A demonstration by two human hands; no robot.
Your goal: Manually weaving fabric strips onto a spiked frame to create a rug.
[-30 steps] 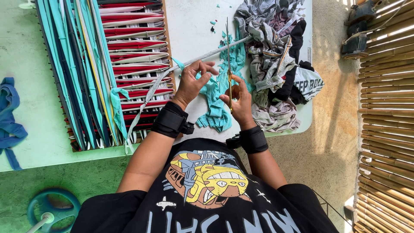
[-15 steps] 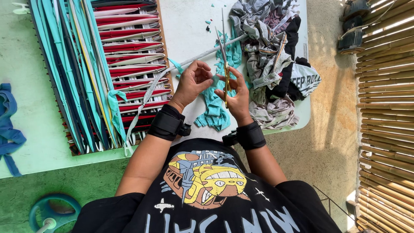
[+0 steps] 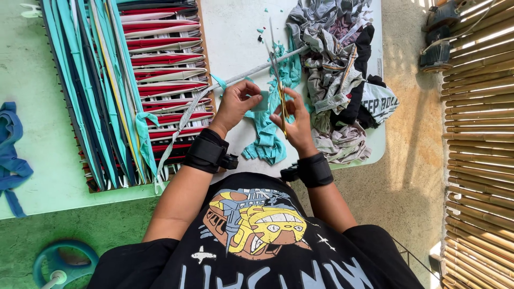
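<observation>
White table [image 3: 235, 32]: both hands grasp, left [image 3: 235, 104] teal cloth [image 3: 266, 134], right [image 3: 292, 120] half-hidden scissors [image 3: 278, 80].

Loom [image 3: 128, 91] left; rag pile [image 3: 342, 85] right

The right hand [image 3: 292, 120] covers the handles of the scissors [image 3: 277, 75], so only the thin blades show, too fine to tell whether they meet. Beneath both hands the teal cloth [image 3: 267, 142] is partly hidden — where the left hand [image 3: 235, 104] grips it cannot be made out. The woven frame [image 3: 123, 85] runs off the top edge. The blue fabric [image 3: 10, 155] is cut by the left edge — the fabric pile [image 3: 342, 69] by the top.
</observation>
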